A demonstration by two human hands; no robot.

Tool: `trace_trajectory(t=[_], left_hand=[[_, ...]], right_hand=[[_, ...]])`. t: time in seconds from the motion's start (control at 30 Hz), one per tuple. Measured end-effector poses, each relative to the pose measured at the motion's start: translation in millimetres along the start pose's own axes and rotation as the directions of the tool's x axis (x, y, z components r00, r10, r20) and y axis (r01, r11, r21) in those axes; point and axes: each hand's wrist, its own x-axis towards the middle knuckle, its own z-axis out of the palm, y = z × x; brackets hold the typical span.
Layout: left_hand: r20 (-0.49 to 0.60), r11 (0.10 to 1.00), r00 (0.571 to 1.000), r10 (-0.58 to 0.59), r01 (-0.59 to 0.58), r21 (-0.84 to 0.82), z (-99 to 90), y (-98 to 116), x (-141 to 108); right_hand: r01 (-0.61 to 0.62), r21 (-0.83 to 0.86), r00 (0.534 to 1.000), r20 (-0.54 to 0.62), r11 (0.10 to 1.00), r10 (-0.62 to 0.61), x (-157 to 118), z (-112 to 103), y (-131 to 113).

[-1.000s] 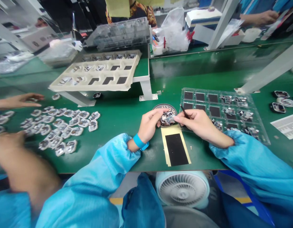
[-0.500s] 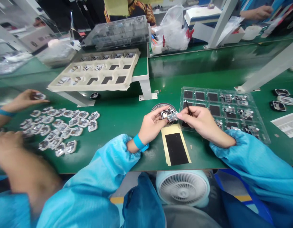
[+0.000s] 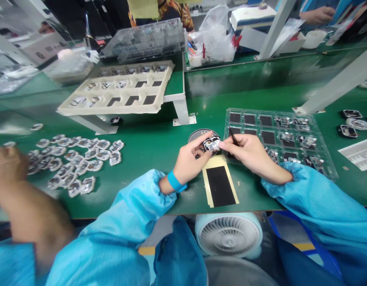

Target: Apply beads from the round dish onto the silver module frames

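Note:
My left hand [image 3: 189, 159] is closed around a small device housing [image 3: 212, 143] with a dark rim and silvery metal parts inside, held just above the bench. My right hand [image 3: 245, 149] grips a thin black pen-like tool [image 3: 233, 136], and its thumb and fingertip meet the housing's right edge. Whether those fingertips also pinch a small part cannot be made out. Behind the housing sits a round grey dish [image 3: 198, 135], partly hidden by my left hand. A black pad with yellow borders [image 3: 220, 186] lies on the bench below my hands.
A clear compartment tray [image 3: 268, 138] with metal parts lies at right. Several assembled housings [image 3: 82, 165] cover the left bench beside a co-worker's blurred arm [image 3: 31, 198]. A cream tray [image 3: 112, 107] rests on a raised shelf. A white post [image 3: 338, 79] slants at right.
The silvery part that stuck out from the housing now lies within its outline, and the housing is tilted differently. At left, a co-worker's hand holding a housing has gone from view.

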Motion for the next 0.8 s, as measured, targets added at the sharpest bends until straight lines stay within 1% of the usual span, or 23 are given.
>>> trace_trajectory(t=[0.2, 0.33, 0.6, 0.8], left_hand=[[-0.004, 0.996, 1.000, -0.029, 0.028, -0.080, 2.9, 2.1, -0.4], [0.005, 0.991, 0.999, -0.035, 0.035, -0.130, 2.7, 0.3, -0.5], [-0.013, 0.994, 1.000, 0.017, -0.019, -0.106, 3.4, -3.1, -0.4], [-0.017, 0.994, 1.000, 0.022, -0.024, -0.104, 4.1, -5.2, 0.3]], right_hand=[[0.038, -0.051, 0.998, -0.051, 0.998, -0.040, -0.5, 0.3, -0.4], [0.052, -0.067, 0.997, -0.048, 0.996, -0.055, -0.7, 0.2, -0.4], [0.082, -0.095, 0.994, -0.059, 0.992, -0.088, 1.1, 0.9, 2.6], [0.077, -0.106, 0.995, -0.058, 0.991, -0.083, 1.9, -0.3, 3.4]])
